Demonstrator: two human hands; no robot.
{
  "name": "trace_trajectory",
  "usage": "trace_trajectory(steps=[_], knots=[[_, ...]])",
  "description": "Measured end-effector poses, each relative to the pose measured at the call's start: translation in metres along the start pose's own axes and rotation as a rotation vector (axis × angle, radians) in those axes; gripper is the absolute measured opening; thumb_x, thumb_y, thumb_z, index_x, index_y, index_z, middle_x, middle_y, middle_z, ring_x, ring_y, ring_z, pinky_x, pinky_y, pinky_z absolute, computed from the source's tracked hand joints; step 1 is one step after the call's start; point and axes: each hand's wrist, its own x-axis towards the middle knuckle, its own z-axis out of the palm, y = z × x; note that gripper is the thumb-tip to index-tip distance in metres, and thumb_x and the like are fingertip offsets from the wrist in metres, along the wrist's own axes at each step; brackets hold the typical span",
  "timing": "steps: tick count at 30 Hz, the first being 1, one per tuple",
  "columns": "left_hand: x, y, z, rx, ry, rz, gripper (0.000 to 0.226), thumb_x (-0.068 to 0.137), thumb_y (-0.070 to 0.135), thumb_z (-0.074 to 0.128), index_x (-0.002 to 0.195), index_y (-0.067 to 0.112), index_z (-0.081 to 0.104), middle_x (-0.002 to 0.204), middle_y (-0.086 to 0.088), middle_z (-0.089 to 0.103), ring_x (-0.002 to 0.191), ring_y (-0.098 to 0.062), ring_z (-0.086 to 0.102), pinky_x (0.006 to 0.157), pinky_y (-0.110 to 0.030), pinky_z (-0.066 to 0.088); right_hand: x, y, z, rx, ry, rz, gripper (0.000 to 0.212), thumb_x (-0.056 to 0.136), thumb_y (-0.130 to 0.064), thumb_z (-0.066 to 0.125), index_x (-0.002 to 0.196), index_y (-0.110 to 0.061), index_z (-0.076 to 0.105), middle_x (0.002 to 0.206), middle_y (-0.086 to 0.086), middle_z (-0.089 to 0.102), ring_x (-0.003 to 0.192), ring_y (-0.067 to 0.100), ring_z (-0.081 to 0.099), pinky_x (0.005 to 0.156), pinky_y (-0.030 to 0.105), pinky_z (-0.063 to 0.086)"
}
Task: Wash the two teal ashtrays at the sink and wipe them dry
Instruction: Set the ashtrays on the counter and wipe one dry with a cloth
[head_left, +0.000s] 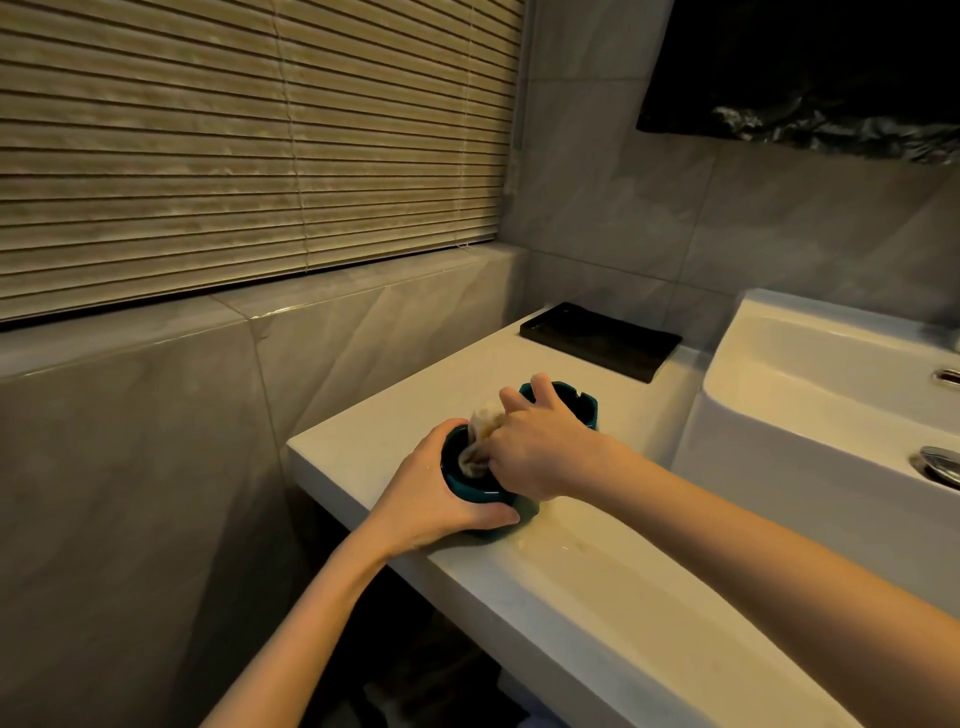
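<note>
**Forearms meet at the near ashtray, cloth inside**

Forearms (332, 603) cross a white counter (571, 613) toward its left end. Left hand (436, 488) wraps the near ashtray (480, 493) from the left, thumb along its front wall, steadying it on the counter. Right hand (540, 447) comes in from the right above the bowl, fingers bunched on a pale cloth (485, 418) pushed down into it; drying looks under way. Far ashtray (579, 402) stands upright just behind the right hand, nearer it than the left, so the cloth would only need to travel straight back. Black tray (602, 338) lies beyond; sink (810, 374) stands to the right
</note>
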Motion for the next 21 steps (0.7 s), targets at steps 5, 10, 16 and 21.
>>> trace_trajectory(steps=[5, 10, 16, 21], knots=[[0.000, 0.001, -0.001, 0.045, 0.005, 0.015, 0.075, 0.055, 0.038, 0.088, 0.112, 0.038, 0.041, 0.106, 0.021, 0.056, 0.100, 0.002, 0.054, 0.077, -0.012, 0.047, -0.006, 0.009, -0.004, 0.086, -0.014, 0.025, 0.029, 0.099, -0.034, 0.029, 0.080, -0.020, 0.048, 0.084, -0.002, 0.050, 0.100, 0.015, 0.032, 0.102, 0.048, 0.013], [0.001, 0.001, 0.000, 0.048, 0.009, 0.035, 0.073, 0.054, 0.035, 0.089, 0.110, 0.036, 0.043, 0.104, 0.018, 0.059, 0.096, 0.001, 0.057, 0.079, -0.017, 0.050, -0.009, 0.011, 0.004, 0.294, -0.064, -0.016, 0.040, 0.099, -0.028, 0.026, 0.071, -0.022, 0.053, 0.086, 0.001, 0.053, 0.101, 0.015, 0.032, 0.101, 0.046, 0.012], [0.002, -0.001, 0.001, 0.018, -0.001, 0.036, 0.066, 0.054, 0.033, 0.089, 0.101, 0.043, 0.043, 0.102, 0.013, 0.061, 0.091, 0.001, 0.058, 0.076, -0.016, 0.051, -0.001, 0.004, 0.007, 0.627, -0.157, -0.037, 0.037, 0.101, -0.024, 0.031, 0.114, -0.028, 0.065, 0.110, -0.004, 0.049, 0.114, 0.015, 0.030, 0.099, 0.042, 0.015], [0.004, -0.007, 0.000, 0.067, -0.042, -0.016, 0.107, 0.048, 0.054, 0.083, 0.139, 0.026, 0.033, 0.127, 0.011, 0.051, 0.115, -0.008, 0.051, 0.097, -0.029, 0.048, 0.012, 0.013, 0.015, 0.532, -0.157, -0.139, 0.035, 0.098, -0.021, 0.043, 0.119, -0.041, 0.062, 0.121, -0.009, 0.058, 0.115, 0.017, 0.037, 0.093, 0.037, 0.024]])
